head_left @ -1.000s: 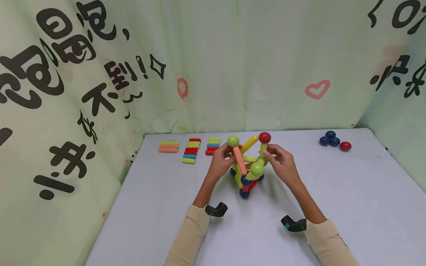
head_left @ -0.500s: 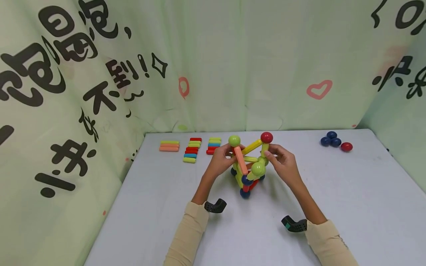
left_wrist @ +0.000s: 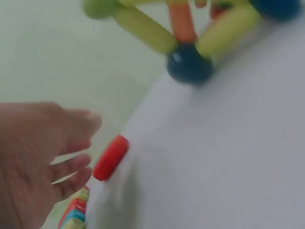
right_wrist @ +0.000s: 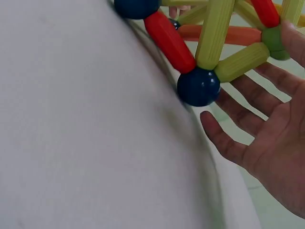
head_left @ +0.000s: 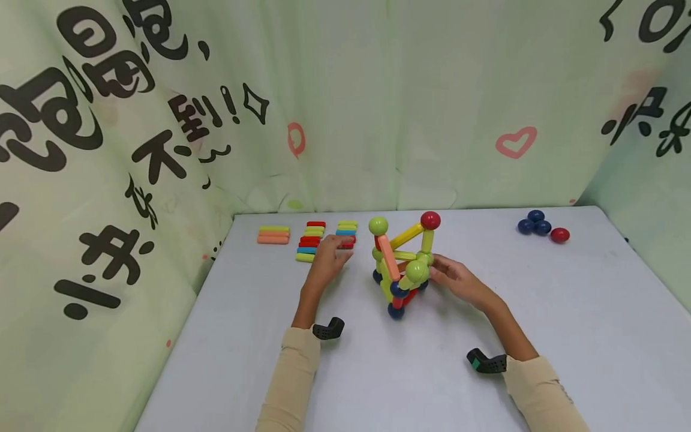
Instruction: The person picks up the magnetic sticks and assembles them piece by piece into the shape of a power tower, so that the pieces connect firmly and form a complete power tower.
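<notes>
Head: the left hand [head_left: 328, 257] is now off the ball-and-stick frame [head_left: 405, 255], near loose sticks [head_left: 347, 233] left of it; the frame stands on the worktop [head_left: 410, 372], only the right hand [head_left: 459, 281] beside it. Left wrist: fingers apart, empty. Right wrist: fingers spread.

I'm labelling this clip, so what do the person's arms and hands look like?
The left sleeve and right sleeve are beige. At their ends sit a bent black left device and a similar right device with a green patch. Left hand and right hand are ungloved.
</notes>
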Demonstrator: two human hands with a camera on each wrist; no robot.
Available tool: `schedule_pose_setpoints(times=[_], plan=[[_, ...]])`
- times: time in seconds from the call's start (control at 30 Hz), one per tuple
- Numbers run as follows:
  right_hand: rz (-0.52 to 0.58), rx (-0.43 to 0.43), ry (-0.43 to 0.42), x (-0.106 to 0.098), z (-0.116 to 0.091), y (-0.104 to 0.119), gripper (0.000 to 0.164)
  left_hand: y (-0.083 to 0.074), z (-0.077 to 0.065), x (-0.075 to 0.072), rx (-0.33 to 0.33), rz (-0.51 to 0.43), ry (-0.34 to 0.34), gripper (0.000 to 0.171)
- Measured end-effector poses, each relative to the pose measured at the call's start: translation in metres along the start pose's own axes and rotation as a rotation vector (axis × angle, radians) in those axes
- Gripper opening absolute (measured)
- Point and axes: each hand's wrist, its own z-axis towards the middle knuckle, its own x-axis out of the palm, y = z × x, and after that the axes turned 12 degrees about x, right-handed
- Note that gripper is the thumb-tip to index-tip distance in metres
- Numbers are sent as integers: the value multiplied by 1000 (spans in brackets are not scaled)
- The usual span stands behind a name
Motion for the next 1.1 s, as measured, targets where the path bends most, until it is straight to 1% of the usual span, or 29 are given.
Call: schedule_pose_setpoints(times=[0.1,0.13,0.2,0.3,0.4,0.47,0.5,0.53,0.57,0.6,0.67,0.7,0.77,0.87,0.9,0.93,0.97,1.03,1.1], plan=[[-94,-13,33,4,0,-7,56,9,2,4,-81,214,17,36],[-128,-32,30,6,1,-8,58,10,2,5,-100,266,24,36],[-183,-36,-2,10,3,-9,58,13,4,8,-113,348,29,37],[-261,-23,-64,16,5,-8,56,15,8,12,-88,475,38,36],[-299,9,-100,20,4,-6,54,14,10,15,-50,592,66,36],[-306,6,-111,22,2,-5,54,12,11,16,-35,637,83,37],[-304,6,-119,22,2,-5,53,11,11,17,-39,642,87,37],[-304,2,-125,23,2,-4,53,9,11,17,-60,623,89,37],[-307,-1,-131,24,1,-4,52,7,11,17,-80,587,77,36],[-309,-4,-136,25,1,-3,52,6,10,17,-99,532,58,36],[-314,-8,-142,27,1,-2,51,0,6,14,-141,357,-8,36],[-314,-4,-144,28,0,-2,51,-5,5,11,-168,241,-46,35],[-323,-1,-149,30,-1,-1,51,-19,2,1,-213,-36,-127,36],[-334,0,-159,31,-2,-1,50,-47,-1,-17,-247,-464,-211,36],[-336,1,-164,31,-2,0,50,-57,-2,-23,-255,-587,-219,36],[-342,2,-168,31,-3,0,50,-67,-4,-29,-251,-690,-215,35],[-344,3,-172,31,-3,0,50,-77,-5,-34,-238,-772,-197,34],[-344,6,-175,31,-4,1,49,-93,-9,-40,-202,-874,-141,31],[-344,12,-171,30,-5,1,49,-106,-13,-42,-171,-895,-65,28]])
